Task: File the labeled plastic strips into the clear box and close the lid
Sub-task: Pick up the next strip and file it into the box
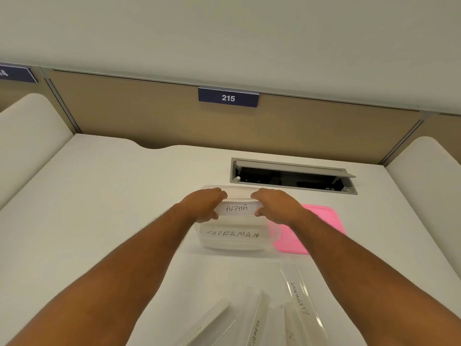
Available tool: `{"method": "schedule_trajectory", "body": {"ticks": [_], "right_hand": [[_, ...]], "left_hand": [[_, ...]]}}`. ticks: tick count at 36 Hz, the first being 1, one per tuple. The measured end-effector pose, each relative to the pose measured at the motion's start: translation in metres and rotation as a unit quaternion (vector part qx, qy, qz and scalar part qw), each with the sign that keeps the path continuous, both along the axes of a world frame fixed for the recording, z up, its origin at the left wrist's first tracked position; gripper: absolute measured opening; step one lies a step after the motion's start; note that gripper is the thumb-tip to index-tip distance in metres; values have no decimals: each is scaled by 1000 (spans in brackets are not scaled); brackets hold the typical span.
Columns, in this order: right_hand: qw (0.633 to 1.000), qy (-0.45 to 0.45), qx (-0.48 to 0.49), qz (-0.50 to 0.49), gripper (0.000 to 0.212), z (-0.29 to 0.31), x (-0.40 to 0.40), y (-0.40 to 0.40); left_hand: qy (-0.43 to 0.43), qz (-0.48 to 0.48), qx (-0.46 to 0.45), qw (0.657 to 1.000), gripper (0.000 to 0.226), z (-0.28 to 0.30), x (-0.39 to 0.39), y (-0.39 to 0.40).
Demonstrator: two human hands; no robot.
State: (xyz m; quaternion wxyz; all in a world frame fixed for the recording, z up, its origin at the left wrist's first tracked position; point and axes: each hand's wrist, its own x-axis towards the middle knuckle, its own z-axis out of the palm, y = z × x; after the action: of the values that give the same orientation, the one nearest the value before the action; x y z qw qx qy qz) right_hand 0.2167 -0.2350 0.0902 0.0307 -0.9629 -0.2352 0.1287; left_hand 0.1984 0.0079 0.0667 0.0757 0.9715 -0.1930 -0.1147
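A clear box (pixel 234 245) stands open on the white desk. A strip labelled SUPERMAN (pixel 233 234) shows through its near wall. Over the box both hands hold a strip labelled ALPHA (pixel 237 209) by its ends: my left hand (pixel 204 204) pinches the left end and my right hand (pixel 277 206) the right end. Several more clear strips lie loose near the desk's front edge, among them one marked ELEPHANT (pixel 300 298) and one marked GIRAFFE (pixel 255 330). The pink lid (pixel 321 221) lies flat just right of the box, partly under my right forearm.
A cable hatch (pixel 294 176) with its flap raised sits in the desk behind the box. A beige partition carries a blue sign reading 215 (pixel 228 97). Cream side panels (pixel 27 126) flank the desk left and right.
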Motion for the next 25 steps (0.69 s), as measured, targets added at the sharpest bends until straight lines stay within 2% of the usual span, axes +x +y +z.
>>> {"method": "schedule_trajectory", "body": {"ticks": [15, 25], "right_hand": [[999, 5, -32, 17, 29, -41, 12, 9], [998, -11, -68, 12, 19, -56, 11, 14]], "left_hand": [[0, -5, 88, 996, 38, -25, 18, -10], [-11, 0, 135, 991, 34, -40, 20, -19]]}}
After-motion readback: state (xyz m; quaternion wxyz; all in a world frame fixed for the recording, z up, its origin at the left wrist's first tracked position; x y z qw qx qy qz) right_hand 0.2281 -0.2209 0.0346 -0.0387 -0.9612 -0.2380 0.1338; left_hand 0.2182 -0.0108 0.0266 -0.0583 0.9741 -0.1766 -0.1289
